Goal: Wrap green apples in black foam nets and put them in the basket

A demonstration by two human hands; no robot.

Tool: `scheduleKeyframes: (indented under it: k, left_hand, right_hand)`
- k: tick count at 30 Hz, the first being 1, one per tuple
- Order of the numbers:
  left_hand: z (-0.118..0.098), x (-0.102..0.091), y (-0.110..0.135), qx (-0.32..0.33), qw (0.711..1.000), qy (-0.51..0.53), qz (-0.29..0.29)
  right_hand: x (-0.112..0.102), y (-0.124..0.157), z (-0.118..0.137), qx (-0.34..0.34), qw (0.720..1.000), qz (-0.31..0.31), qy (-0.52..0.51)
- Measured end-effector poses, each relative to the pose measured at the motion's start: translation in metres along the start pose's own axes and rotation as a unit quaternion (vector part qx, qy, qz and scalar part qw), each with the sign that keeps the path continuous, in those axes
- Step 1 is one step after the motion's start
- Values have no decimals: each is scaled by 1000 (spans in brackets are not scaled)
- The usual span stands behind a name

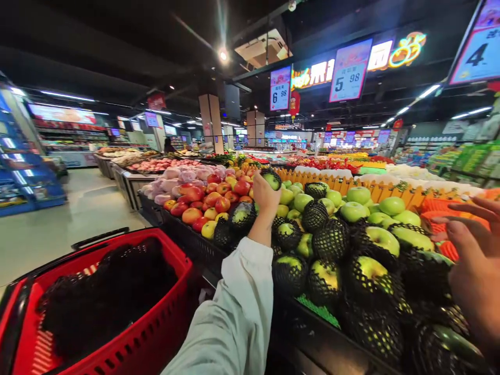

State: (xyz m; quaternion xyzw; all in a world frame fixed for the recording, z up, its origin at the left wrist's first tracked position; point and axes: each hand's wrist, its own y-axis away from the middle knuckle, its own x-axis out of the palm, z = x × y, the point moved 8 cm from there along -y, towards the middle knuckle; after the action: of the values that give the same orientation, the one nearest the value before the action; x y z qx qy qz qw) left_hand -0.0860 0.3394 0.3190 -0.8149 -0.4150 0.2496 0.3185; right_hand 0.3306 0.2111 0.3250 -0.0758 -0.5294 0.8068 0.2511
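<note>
Stretched out over the fruit bin, my left hand point(265, 194) is closed around a green apple point(272, 180) in a black foam net. Below and right of it lie several more green apples point(358, 211), some bare and others in black nets like the netted apple point(330, 242). Red and yellow apples point(213, 200) are heaped to the left of my left hand. At the right edge my right hand point(474, 260) hovers over the netted apples, its fingers spread and holding nothing that I can see.
A red shopping basket point(156, 307) with a heap of black foam nets point(113, 291) stands at lower left. An orange picket divider point(324, 179) runs behind the green apples. Orange foam nets point(437, 208) lie at right. Price signs point(350, 70) hang overhead.
</note>
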Motion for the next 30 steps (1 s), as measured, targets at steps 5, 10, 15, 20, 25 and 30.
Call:
scheduleKeyframes:
  k: [5,10,15,20,25,30]
  left_hand:
    - [9,13,1,-20,982,-175,72]
    - [13,28,7,-23,943,-292,158]
    - [33,42,12,-52,909,-336,241]
    - [47,51,14,-88,896,-337,275]
    - [57,51,13,-141,902,-321,253]
    - [66,56,12,-166,910,-289,248]
  right_hand:
    - [5,0,1,-21,998,-1,-67]
    - [8,3,-4,6,995,22,-93]
    - [-1,1,3,-44,995,-7,-89]
    - [4,2,3,-7,997,13,-76]
    - [6,5,-1,23,997,16,-67]
    - [7,4,-4,22,998,20,-60]
